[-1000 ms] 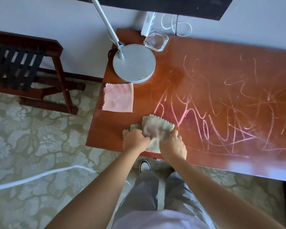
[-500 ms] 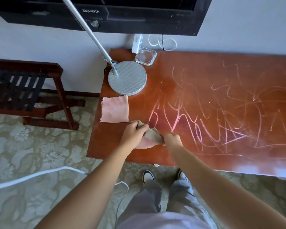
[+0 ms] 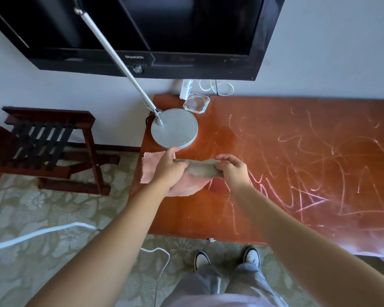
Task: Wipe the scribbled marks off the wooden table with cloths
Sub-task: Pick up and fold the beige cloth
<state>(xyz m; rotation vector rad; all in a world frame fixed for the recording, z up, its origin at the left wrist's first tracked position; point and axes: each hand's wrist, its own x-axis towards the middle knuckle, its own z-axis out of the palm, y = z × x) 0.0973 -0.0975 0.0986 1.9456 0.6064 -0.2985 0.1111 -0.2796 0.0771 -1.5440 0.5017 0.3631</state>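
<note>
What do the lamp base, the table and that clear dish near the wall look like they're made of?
Lamp base: brushed metal by its look, silver with fine ridges. Table: wood, glossy reddish varnish that reflects light. Dish: thick clear glass or crystal, faceted edges.

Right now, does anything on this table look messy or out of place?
Yes. Pink scribbled marks sprawl across most of the wooden table, from near the lamp base to the right edge. Both the left hand and right hand hold a folded cloth above it.
</note>
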